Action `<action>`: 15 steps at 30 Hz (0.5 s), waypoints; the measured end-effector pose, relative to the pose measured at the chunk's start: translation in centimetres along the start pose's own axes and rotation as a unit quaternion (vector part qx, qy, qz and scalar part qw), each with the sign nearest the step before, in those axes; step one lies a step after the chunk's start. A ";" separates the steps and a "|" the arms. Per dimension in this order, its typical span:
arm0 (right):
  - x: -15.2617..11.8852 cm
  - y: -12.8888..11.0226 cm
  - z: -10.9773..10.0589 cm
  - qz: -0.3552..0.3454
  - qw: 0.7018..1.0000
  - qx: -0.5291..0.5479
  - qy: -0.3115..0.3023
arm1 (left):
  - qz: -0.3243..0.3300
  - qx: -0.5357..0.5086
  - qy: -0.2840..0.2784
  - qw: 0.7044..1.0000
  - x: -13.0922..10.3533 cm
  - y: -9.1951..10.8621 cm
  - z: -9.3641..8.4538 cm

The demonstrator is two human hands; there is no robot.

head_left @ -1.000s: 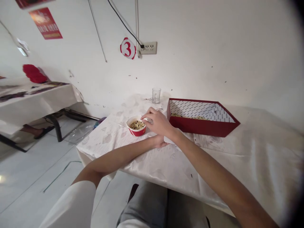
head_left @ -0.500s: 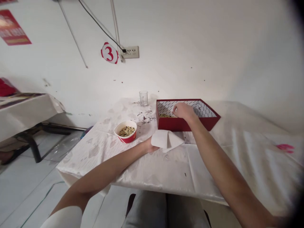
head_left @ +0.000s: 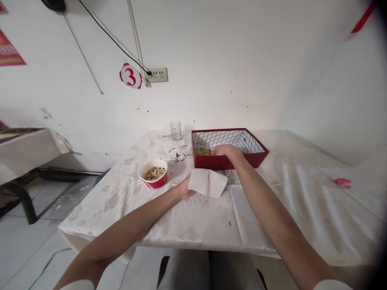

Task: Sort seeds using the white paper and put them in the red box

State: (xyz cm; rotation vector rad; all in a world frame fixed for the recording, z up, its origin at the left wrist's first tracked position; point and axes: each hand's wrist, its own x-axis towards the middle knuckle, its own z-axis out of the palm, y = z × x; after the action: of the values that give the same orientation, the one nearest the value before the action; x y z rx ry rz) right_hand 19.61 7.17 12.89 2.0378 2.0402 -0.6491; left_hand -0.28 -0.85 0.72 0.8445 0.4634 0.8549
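Observation:
My left hand (head_left: 185, 189) rests at the table, closed on the left side of a creased white sheet of paper (head_left: 208, 183); the sheet covers part of its fingers. Just beyond the paper stands a dark red box (head_left: 228, 162) with a white printed lining. My right hand (head_left: 227, 150) reaches down into it, and the front wall hides its fingertips. Pale and dark grains (head_left: 202, 151) lie on the box's floor, beside that hand. Left of my left hand, a red and white paper bowl (head_left: 157, 184) holds similar grains.
A clear glass (head_left: 175, 131) stands by the wall. Small dark bits (head_left: 179, 156) are scattered on the patterned tablecloth (head_left: 115, 209) between glass, bowl and box. A power socket (head_left: 158, 75) with a plugged-in black cable is on the wall. Another table (head_left: 33, 149) stands at the left.
My right hand has gone lower into the box, so its fingers are now hidden. The paper in my left hand lies flatter and more spread. The whole view has shifted slightly.

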 end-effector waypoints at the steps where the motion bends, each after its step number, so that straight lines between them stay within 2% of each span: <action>1: 0.1 0.0 0.0 -0.001 1.000 -0.003 -0.004 | 0.004 0.005 -0.001 1.000 0.1 -0.1 -0.2; 7: 0.7 0.0 0.4 -0.008 1.000 -0.009 -0.010 | -0.014 0.018 0.009 1.000 0.0 0.4 -0.1; 11: 1.1 0.3 0.5 -0.015 1.000 0.003 0.002 | -0.032 0.028 0.044 0.998 -0.2 0.7 0.3; 15: 1.0 0.4 0.6 -0.044 0.997 0.026 0.054 | -0.023 0.019 0.074 0.997 -0.1 0.5 0.3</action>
State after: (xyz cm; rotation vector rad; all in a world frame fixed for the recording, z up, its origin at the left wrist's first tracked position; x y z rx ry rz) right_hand 19.89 7.80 11.82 2.0632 2.2072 -0.6253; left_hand -0.44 -0.88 1.31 0.8052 0.6281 0.8712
